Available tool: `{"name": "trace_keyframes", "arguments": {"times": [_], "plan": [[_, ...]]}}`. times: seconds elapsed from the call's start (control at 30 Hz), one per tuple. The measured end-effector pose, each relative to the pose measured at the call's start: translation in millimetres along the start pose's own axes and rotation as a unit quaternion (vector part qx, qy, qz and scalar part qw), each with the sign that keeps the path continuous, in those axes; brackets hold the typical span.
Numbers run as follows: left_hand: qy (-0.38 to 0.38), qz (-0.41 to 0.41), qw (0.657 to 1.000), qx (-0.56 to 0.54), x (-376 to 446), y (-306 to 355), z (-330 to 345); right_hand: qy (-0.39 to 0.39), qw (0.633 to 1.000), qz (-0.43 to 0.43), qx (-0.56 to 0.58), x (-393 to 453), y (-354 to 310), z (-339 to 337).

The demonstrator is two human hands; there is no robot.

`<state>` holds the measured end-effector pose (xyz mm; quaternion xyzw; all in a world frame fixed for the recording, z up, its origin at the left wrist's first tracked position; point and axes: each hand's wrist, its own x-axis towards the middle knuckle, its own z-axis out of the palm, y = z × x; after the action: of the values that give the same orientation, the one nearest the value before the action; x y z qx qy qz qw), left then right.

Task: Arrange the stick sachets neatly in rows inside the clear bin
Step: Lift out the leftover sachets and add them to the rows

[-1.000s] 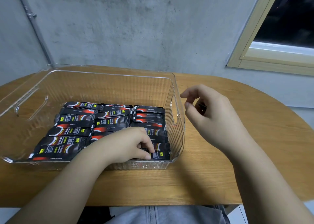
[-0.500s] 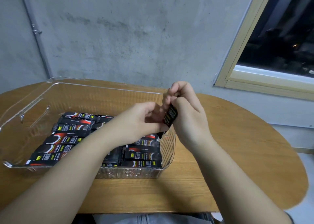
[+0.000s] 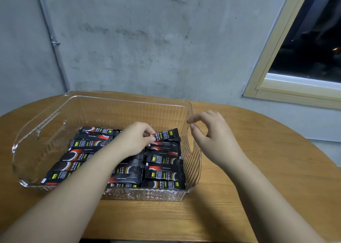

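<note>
While rows of black stick sachets (image 3: pixel 162 172) fill the clear ribbed plastic bin (image 3: pixel 103 102), left hand (image 3: pixel 135 139) pinches one sachet (image 3: pixel 167 135) at far right row; right hand (image 3: pixel 212 137) w/ fingers loosely curled, holding nothing, just outside bin's right wall.

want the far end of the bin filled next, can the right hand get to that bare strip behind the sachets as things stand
Probably yes. The right hand hovers empty just outside the clear bin, whose top is open, and nothing lies on the bare strip. The left hand works nearer, pinching a sachet.

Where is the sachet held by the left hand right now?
In the head view, the sachet sits at the far end of the right-hand row inside the clear bin, pinched by the left hand.
</note>
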<state>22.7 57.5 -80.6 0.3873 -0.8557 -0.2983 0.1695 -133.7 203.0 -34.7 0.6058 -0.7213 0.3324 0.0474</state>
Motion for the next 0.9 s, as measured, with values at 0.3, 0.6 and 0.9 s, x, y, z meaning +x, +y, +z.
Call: {"name": "trace_keyframes", "arguments": {"times": [0.3, 0.6, 0.9], "plan": [[-0.014, -0.043, 0.996, -0.072, 22.6, 0.1, -2.0, -0.014, 0.994, 0.030, 0.102, -4.6, 13.0, 12.8], [0.084, 0.028, 0.984, -0.153, 14.3, 21.1, -29.3, -0.012, 0.991, 0.028, 0.130, -5.0, 16.0, 19.2], [0.073, -0.078, 0.993, -0.050, 34.2, -4.8, 2.2, 0.001, 0.991, 0.017, 0.136, -3.9, 18.5, 22.4]]}}
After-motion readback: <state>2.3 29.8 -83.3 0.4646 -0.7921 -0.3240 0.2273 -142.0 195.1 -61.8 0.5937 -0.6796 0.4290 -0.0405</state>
